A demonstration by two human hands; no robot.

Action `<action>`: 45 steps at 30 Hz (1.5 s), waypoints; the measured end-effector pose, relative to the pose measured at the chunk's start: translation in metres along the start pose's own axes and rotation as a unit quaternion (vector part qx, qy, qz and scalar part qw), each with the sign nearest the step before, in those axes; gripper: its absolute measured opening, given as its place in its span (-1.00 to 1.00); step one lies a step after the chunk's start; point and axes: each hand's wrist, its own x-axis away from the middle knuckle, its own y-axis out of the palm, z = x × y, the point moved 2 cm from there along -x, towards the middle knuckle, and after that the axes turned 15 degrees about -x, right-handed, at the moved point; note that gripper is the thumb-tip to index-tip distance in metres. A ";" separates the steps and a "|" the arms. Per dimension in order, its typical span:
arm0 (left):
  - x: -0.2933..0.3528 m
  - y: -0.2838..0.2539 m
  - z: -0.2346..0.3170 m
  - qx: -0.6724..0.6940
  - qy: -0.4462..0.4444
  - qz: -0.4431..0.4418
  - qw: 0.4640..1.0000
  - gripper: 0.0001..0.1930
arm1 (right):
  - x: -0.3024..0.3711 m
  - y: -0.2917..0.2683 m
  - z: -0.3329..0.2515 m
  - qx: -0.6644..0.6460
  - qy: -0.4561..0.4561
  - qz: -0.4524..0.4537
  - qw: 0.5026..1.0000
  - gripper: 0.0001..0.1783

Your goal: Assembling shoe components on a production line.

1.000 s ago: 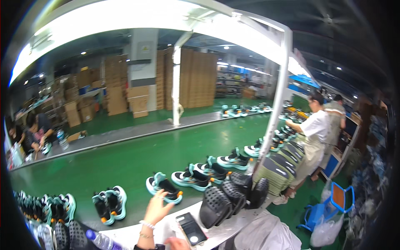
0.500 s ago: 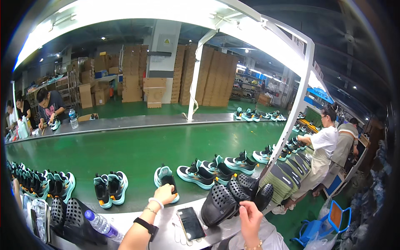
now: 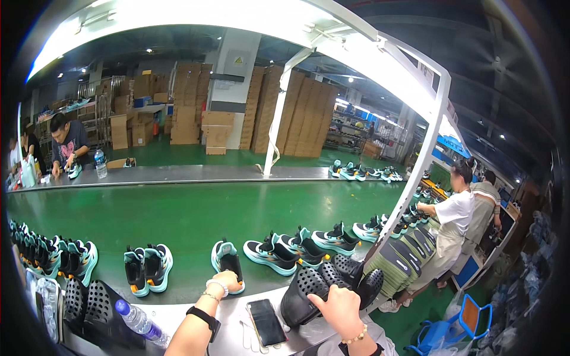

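Teal-and-black sneaker (image 3: 227, 264) stands toe-down at the green conveyor's (image 3: 196, 216) near edge; left hand (image 3: 224, 281) curls over its heel. Right hand (image 3: 336, 307) presses, fingers spread, on a black perforated clog (image 3: 309, 293) on the surface (image 3: 231, 323). Advisable: grip the heel firmly and lift clear of the neighbouring pair (image 3: 148, 268).

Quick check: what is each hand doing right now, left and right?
Left hand: closed on the heel of a teal and black sneaker on the green belt.
Right hand: resting on a black perforated clog; grip cannot be told.
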 end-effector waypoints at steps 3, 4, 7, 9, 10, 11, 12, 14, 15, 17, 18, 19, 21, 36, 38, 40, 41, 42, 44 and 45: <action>0.008 0.011 0.005 -0.052 -0.003 0.061 0.997 -0.58 | -0.006 -0.022 -0.009 -0.010 0.028 0.044 0.999 -0.37; 0.010 0.014 0.007 -0.052 -0.001 0.077 0.996 -0.58 | -0.010 -0.036 -0.016 -0.021 0.030 0.066 0.997 -0.37; 0.019 0.025 0.001 -0.053 -0.030 0.094 0.994 -0.60 | -0.018 -0.055 -0.043 -0.216 -0.022 0.083 0.973 -0.35; 0.032 0.022 0.007 0.003 -0.044 0.214 0.976 -0.66 | -0.024 -0.047 -0.064 -0.230 -0.049 0.057 0.970 -0.38; 0.042 0.020 0.014 0.062 -0.055 0.245 0.966 -0.71 | -0.026 -0.039 -0.078 -0.243 -0.070 0.032 0.967 -0.41; 0.051 0.020 0.020 0.090 -0.051 0.289 0.952 -0.70 | -0.030 -0.022 -0.088 -0.209 -0.080 0.004 0.975 -0.38; 0.058 0.024 0.021 0.116 -0.049 0.332 0.935 -0.67 | -0.037 -0.003 -0.095 -0.166 -0.088 -0.042 0.981 -0.35; 0.065 0.037 0.018 0.173 -0.068 0.388 0.903 -0.63 | -0.055 0.037 -0.107 -0.125 -0.129 -0.080 0.981 -0.33; 0.063 0.049 0.011 0.199 -0.069 0.371 0.904 -0.58 | -0.067 0.050 -0.117 -0.127 -0.117 -0.132 0.976 -0.33; 0.057 0.061 0.002 0.211 -0.066 0.367 0.904 -0.56 | -0.090 0.080 -0.131 -0.118 -0.135 -0.155 0.972 -0.35; 0.054 0.064 -0.002 0.223 -0.058 0.363 0.903 -0.54 | -0.104 0.096 -0.133 -0.134 -0.097 -0.211 0.963 -0.37; 0.052 0.070 -0.008 0.245 -0.053 0.363 0.897 -0.52 | -0.112 0.111 -0.139 -0.154 -0.061 -0.254 0.953 -0.36; 0.056 0.073 -0.010 0.242 -0.045 0.373 0.895 -0.55 | -0.128 0.143 -0.143 -0.186 -0.006 -0.293 0.938 -0.36; 0.053 0.089 -0.016 0.279 -0.079 0.351 0.890 -0.61 | -0.111 0.245 -0.174 -0.151 0.038 -0.206 0.966 -0.75; 0.040 0.105 -0.019 0.421 -0.049 0.453 0.784 -0.73 | -0.114 0.261 -0.183 -0.158 0.046 -0.225 0.960 -0.75; 0.057 0.074 -0.013 0.289 -0.089 0.307 0.902 -0.61 | -0.126 0.273 -0.166 -0.163 0.052 -0.251 0.953 -0.74; 0.057 0.073 -0.012 0.289 -0.095 0.316 0.899 -0.60 | -0.130 0.277 -0.169 -0.163 0.035 -0.277 0.946 -0.73; 0.058 0.071 -0.011 0.289 -0.101 0.325 0.895 -0.60 | -0.132 0.279 -0.170 -0.166 0.036 -0.277 0.946 -0.73; 0.062 0.070 -0.006 0.295 -0.101 0.345 0.885 -0.60 | -0.136 0.282 -0.168 -0.188 0.059 -0.297 0.934 -0.71; 0.062 0.074 -0.002 0.341 -0.084 0.380 0.856 -0.61 | -0.135 0.284 -0.168 -0.196 0.058 -0.298 0.932 -0.68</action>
